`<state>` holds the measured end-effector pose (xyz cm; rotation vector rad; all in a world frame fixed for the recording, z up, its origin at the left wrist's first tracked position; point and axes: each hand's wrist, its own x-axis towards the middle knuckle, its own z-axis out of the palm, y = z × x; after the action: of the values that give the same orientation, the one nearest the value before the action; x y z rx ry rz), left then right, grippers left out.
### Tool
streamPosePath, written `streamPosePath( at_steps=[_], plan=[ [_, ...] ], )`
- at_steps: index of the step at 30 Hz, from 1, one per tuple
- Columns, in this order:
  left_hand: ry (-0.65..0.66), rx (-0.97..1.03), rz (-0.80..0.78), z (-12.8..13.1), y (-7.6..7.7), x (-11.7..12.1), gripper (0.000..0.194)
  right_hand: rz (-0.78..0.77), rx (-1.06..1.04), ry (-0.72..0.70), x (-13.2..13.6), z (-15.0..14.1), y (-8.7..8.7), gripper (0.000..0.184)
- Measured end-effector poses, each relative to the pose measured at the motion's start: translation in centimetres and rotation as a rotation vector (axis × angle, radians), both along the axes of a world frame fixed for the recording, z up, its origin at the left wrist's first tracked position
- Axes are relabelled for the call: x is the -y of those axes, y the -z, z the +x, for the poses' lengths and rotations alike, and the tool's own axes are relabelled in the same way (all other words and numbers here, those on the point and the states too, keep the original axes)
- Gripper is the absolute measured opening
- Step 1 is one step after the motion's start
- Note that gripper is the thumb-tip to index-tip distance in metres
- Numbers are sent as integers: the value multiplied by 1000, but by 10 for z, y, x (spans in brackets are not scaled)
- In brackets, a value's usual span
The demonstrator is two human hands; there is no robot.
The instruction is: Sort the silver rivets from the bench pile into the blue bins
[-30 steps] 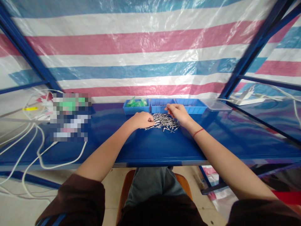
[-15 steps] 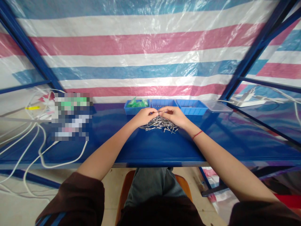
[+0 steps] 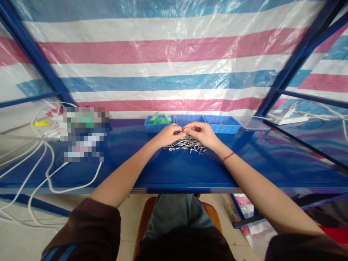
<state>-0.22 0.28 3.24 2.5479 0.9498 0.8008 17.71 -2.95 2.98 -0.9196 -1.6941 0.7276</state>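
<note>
A heap of thin silver metal pins, which look like blind rivets (image 3: 187, 143), lies on the blue table. Just above its far side, my left hand (image 3: 172, 134) and my right hand (image 3: 201, 133) meet with their fingertips touching. Thumb and fingers of each are pinched together. Whatever they pinch is too small and too covered to make out. Behind my hands stand a blue bin holding green plastic bags (image 3: 160, 119), a middle blue bin (image 3: 189, 119) with some small metal bits, and a right blue bin (image 3: 222, 124).
A clear plastic lid (image 3: 252, 123) lies right of the bins. White cables (image 3: 50, 174) trail across the table's left side, near a blurred-out patch. A white power strip (image 3: 288, 116) is at the right. Blue metal posts (image 3: 288, 69) and a striped sheet (image 3: 174, 50) enclose the table.
My fingers have shifted slightly at the pinch, the left thumb now overlapping closer under the right fingertips. Arms, heap and bins stay in place.
</note>
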Motion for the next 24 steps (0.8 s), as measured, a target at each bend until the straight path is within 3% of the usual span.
streamPosePath(
  at_steps=[7,12,16,20,24],
  plan=[
    [-121,118,108,-1,-3,0,15,34,-19,131,-6,6,-1,22],
    [-149,101,145,0,-3,3,21,-74,-18,114,-11,8,4,22],
    [-143,4,114,-2,1,2,31,-216,-286,249,-17,14,4,24],
    [-66,-155,108,-4,2,1,27,-263,-599,452,-24,33,0,28],
    [-8,-225,82,-4,6,2,26,-316,-660,577,-27,49,-3,27]
  ],
)
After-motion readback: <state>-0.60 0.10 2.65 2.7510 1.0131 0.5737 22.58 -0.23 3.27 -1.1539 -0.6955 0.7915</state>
